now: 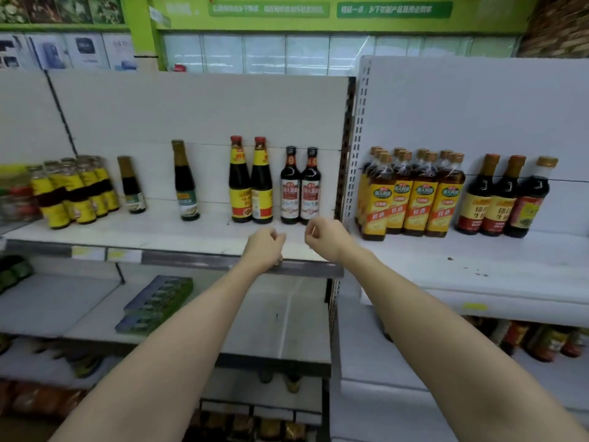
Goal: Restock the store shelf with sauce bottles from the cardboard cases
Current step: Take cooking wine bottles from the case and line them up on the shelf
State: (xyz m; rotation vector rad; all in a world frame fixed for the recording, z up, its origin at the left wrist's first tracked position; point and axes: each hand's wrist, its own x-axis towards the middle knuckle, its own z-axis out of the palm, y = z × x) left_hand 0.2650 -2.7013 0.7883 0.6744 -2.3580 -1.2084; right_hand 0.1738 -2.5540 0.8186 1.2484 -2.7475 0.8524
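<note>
Both my arms reach out over the front edge of a white store shelf (178,232). My left hand (266,247) and my right hand (323,236) hang just in front of two dark sauce bottles with white-and-red labels (300,186). The fingers of both hands are curled and hold nothing. Left of that pair stand two taller dark bottles with red caps and yellow labels (251,181). Further left are single dark bottles with gold caps (186,183), (131,186). No cardboard case is in view.
A cluster of yellow-labelled bottles (75,193) stands at the shelf's left end. The neighbouring shelf unit at right carries amber bottles (411,193) and dark bottles (505,197). A perforated metal upright (350,148) divides the units. Green boxes (156,303) lie on the lower shelf.
</note>
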